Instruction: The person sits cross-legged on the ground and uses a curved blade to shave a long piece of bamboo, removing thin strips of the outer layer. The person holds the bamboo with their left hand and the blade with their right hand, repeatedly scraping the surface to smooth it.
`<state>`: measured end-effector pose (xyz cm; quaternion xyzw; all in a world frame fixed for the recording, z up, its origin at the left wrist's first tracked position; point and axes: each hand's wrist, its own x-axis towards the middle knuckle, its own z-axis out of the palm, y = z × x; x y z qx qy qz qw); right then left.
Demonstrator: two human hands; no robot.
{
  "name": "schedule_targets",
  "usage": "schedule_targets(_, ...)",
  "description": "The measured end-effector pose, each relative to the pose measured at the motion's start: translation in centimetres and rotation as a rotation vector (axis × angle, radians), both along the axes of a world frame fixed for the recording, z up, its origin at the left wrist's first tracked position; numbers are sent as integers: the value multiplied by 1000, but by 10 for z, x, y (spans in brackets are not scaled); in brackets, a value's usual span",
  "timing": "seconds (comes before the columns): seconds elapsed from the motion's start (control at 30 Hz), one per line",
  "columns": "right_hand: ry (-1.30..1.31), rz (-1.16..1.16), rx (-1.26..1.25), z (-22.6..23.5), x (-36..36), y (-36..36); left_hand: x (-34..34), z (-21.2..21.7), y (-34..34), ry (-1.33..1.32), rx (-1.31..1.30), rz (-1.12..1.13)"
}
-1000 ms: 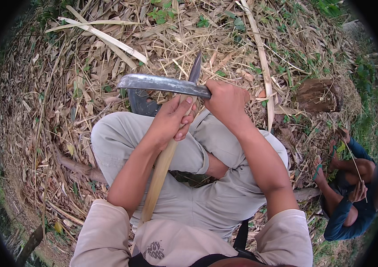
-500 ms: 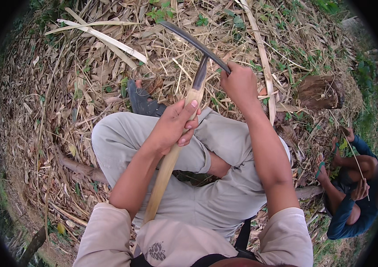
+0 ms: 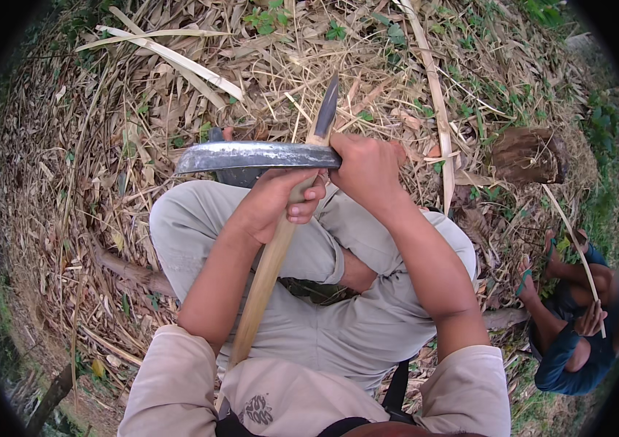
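We sit cross-legged on ground (image 3: 69,182) littered with dry leaves and straw. Our left hand (image 3: 276,204) is closed around a pale bamboo strip (image 3: 269,269), which runs from near our chest up over the lap, its dark pointed tip (image 3: 327,109) reaching toward the far edge of the litter; the strip seems braced against the body so it stays steady under the blade. Our right hand (image 3: 367,171) is clenched on the handle of a broad dark knife (image 3: 255,156), held crosswise with its blade pointing to our left and lying across the strip just above the left hand's fingers, an angle that looks suited to shaving or splitting. Long pale split strips (image 3: 171,58) lie at the far left of the ground. A cut stump (image 3: 524,154) stands to the right. At the right edge another person (image 3: 575,328) crouches, holding a thin stalk.
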<state>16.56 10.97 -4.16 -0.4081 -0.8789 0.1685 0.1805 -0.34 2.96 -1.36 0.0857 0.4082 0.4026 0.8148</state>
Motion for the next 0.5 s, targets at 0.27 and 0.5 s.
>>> schedule_targets(0.27, 29, -16, -18, 3, 2, 1, 2, 4, 1, 30, 17, -33)
schedule_targets(0.5, 17, -35, -33, 9, 2, 1, 2, 1, 1, -8, 44, -33)
